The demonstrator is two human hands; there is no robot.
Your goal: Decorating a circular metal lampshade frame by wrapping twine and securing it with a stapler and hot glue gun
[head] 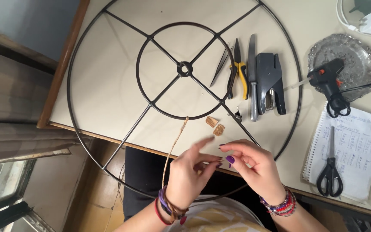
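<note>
Tan fibre strand point(173, 144) runs up from the left hand point(190, 174), fingers pinching it, seemingly; the right hand point(254, 165) pinches beside it, blurred. Best kept taut over the black wire frame point(184, 68). Beyond lie two small wood pieces point(215, 126), pliers point(239, 71).

The wire frame point(108, 68) is dark brown on a cream tabletop point(108, 99). The pliers point(240, 71) have yellow handles, the stapler point(270, 83) is grey, the scissors point(330, 172) are black. The right hand point(254, 165) has purple nails; the wrist bracelets point(280, 207) are red and purple.
</note>
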